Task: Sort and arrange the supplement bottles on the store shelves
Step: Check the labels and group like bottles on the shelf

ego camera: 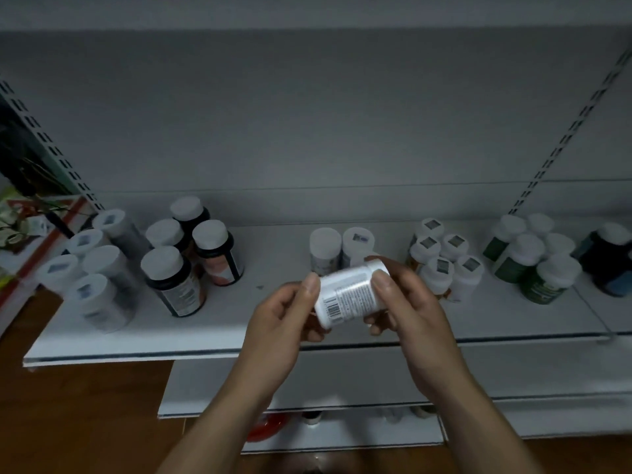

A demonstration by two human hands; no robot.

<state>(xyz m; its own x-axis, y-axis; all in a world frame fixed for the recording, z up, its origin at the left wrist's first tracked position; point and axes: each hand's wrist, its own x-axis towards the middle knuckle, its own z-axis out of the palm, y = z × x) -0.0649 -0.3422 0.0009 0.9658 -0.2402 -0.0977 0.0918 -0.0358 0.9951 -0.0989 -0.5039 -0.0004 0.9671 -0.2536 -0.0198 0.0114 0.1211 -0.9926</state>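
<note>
A white supplement bottle (349, 294) lies tilted on its side in the air above the shelf's front, its barcode label facing me. My left hand (284, 323) holds its bottom end, thumb on top. My right hand (407, 302) grips the cap end with curled fingers. On the white shelf (212, 330) stand groups of bottles: several clear ones (92, 268) at left, dark amber ones (191, 254), two white ones (340, 248) behind my hands, several small white ones (444, 258), and green ones (533, 258) at right.
A dark blue bottle (612, 261) stands at the far right. Slotted uprights (561, 138) run up the grey back panel. A lower shelf (342, 429) holds a red object and a few bottles. Brown floor lies at lower left.
</note>
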